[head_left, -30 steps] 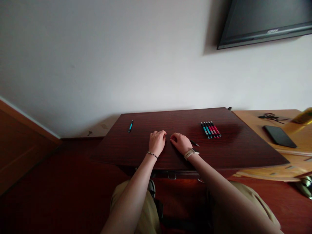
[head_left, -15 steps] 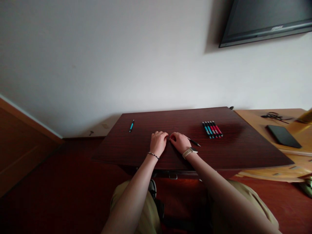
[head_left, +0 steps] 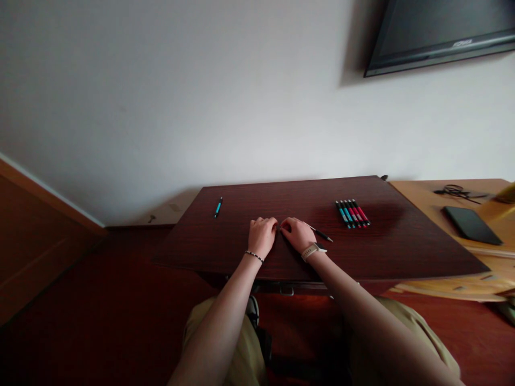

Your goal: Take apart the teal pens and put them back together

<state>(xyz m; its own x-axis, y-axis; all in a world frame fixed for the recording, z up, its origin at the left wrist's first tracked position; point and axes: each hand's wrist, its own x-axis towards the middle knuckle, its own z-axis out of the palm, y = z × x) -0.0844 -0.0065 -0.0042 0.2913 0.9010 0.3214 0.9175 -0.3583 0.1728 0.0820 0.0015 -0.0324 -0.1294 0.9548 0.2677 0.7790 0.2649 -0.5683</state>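
Pen (head_left: pixel 319 233), thin and dark, lies in the middle of the frame on the dark wooden table (head_left: pixel 281 268), its near end under the curled right hand (head_left: pixel 298 235); I cannot tell whether the fingers actually pinch it. Just left, almost touching, the left hand (head_left: pixel 261 236) rests loosely curled, holding nothing visible. A row of coloured pens (head_left: pixel 353 213) sits at centre right, a lone teal pen (head_left: pixel 218 207) centre left. A careless sweep could, I judge, roll the pen into that row or off the edge.

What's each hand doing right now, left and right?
Left hand: curled on the dark table, fingertips by the right hand; any grip hidden.
Right hand: closed on a thin black pen that sticks out to its right.
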